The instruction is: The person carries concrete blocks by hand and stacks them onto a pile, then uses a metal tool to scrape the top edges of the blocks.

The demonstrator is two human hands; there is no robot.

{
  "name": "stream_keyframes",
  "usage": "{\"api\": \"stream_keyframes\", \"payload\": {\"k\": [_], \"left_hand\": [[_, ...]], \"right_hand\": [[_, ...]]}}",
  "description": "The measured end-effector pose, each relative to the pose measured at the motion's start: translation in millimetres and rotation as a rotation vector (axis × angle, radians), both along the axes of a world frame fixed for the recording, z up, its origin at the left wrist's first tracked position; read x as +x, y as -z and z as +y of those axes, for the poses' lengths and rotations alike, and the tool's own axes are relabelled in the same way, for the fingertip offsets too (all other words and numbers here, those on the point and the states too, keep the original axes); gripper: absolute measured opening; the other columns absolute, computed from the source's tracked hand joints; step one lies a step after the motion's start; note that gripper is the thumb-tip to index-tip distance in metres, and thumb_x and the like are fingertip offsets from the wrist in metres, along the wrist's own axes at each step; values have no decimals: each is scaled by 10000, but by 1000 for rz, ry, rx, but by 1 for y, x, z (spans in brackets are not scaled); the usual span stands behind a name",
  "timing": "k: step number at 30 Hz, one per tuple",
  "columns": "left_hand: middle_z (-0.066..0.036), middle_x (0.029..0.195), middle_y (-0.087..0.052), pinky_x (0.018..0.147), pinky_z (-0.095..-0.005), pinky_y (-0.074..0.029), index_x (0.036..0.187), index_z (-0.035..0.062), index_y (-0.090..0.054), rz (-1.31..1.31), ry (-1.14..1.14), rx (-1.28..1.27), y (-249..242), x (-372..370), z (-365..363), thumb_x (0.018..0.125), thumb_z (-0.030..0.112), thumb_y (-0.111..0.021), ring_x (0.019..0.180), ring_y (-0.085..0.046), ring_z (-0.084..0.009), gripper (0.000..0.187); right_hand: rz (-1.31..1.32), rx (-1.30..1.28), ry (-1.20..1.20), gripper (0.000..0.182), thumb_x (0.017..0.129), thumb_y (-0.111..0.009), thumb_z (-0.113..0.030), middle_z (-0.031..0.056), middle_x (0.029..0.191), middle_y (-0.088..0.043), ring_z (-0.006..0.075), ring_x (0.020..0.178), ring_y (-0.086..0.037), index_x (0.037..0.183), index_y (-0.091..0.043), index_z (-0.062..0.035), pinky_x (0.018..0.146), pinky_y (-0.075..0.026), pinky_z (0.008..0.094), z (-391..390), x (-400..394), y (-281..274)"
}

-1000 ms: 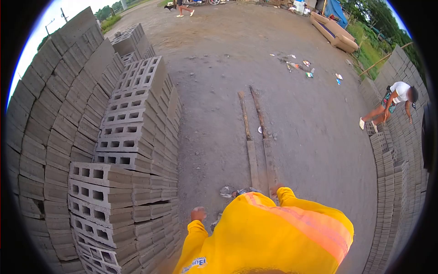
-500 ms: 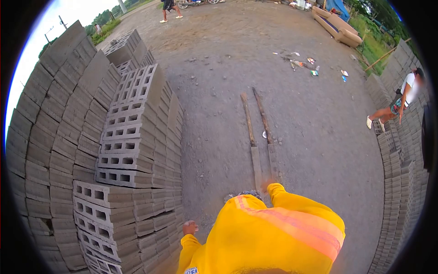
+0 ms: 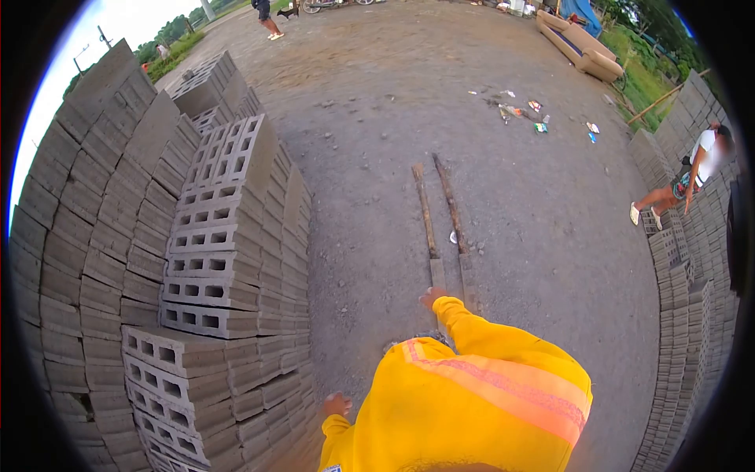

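Bare grey ground point(image 3: 370, 236) is stretching out around my right hand point(image 3: 432, 296).
It is overlapping the left board point(image 3: 426, 216) from my view; whether it is gripping, I cannot tell. Beside that, the right board point(image 3: 451, 204) is lying. My left hand point(image 3: 336, 404) is hanging loosely curled, nothing showing in it, near the block stack point(image 3: 208, 354); keeping knuckles off those edges is seeming wise.

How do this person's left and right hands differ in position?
The right hand is farther forward than the left hand. The right hand covers part of the left plank in view, while the left hand is nearer the concrete block stack. Both emerge from yellow sleeves.
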State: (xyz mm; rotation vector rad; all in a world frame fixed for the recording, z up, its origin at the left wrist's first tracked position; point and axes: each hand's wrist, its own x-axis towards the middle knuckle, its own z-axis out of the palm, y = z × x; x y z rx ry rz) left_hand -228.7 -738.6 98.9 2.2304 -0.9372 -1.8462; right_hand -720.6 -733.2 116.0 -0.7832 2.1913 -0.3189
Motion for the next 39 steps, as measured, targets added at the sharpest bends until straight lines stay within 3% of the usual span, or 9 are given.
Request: {"api": "stream_keyframes", "payload": {"k": [7,11,19,21,23,26,31,35,39], "left_hand": [[-166,994,-670,631,-365,-541,1150,11,-571,166,-117,-165,-36,-93,-68,969,439,-456,742,-643,-237,479],[-187,1260,-554,905,-423,-476,1287,19,-483,509,-270,-73,-108,-163,-99,984,516,-335,1074,-582,-242,600],[-150,1414,-431,1097,-452,-247,1422,47,-373,1476,-445,-12,-245,-228,-107,932,645,-266,1293,-408,-294,781],[-148,1435,-417,1103,-464,-214,1445,54,-351,1435,-306,-223,-275,-219,-107,922,672,-233,1308,-394,-303,819],[-149,1452,-404,1106,-473,-195,1458,56,-339,1294,-158,-501,-301,-214,-116,918,685,-205,1322,-380,-306,840],[-153,1458,-403,1110,-487,-198,1450,67,-367,914,1,-911,-312,-215,-120,931,666,-165,1331,-384,-302,818],[-214,1369,-489,1084,-481,-277,1389,61,-453,52,370,-1201,-185,-195,-91,961,564,-241,1275,-457,-341,693],[-229,1241,-585,1023,-483,-391,1326,59,-524,-508,390,-814,-141,-114,-44,968,497,-279,1193,-519,-399,616],[-316,1072,-611,926,-503,-453,1075,-4,-649,-626,-162,-301,16,47,110,891,498,-458,1056,-566,-482,567]], "right_hand": [[-193,-325,-168,603,913,-452,-550,193,1213,-612,381,1140,-558,1191,-619,-41,991,-423,431,-82,85,-139],[-290,-716,-364,618,929,-391,-582,143,1295,-569,346,1244,-471,1271,-578,-102,1078,-321,427,-95,156,-203],[111,-980,-517,497,951,-392,-468,132,1266,-581,306,1226,-484,1214,-601,-101,1071,-314,446,-111,152,-162],[152,-831,-360,574,959,-352,-512,158,1279,-569,325,1176,-527,1257,-574,-74,1038,-349,481,-122,120,-110],[-282,-120,115,723,941,-297,-620,184,1321,-537,320,1171,-548,1338,-504,-53,1028,-369,481,-133,91,-72],[-682,-281,422,856,895,-246,-718,223,1241,-592,369,1148,-568,1334,-501,-29,1040,-381,444,-121,106,-18],[-1358,-52,438,903,871,-227,-761,176,1128,-662,321,1084,-609,1296,-540,-28,1042,-362,429,-93,194,-119],[-1686,96,356,883,878,-223,-753,162,1104,-673,289,999,-636,1281,-552,-40,963,-406,433,-84,240,-119],[-1604,153,99,758,919,-263,-678,131,980,-705,271,818,-662,1184,-605,-56,771,-483,413,-90,252,-101]]}}
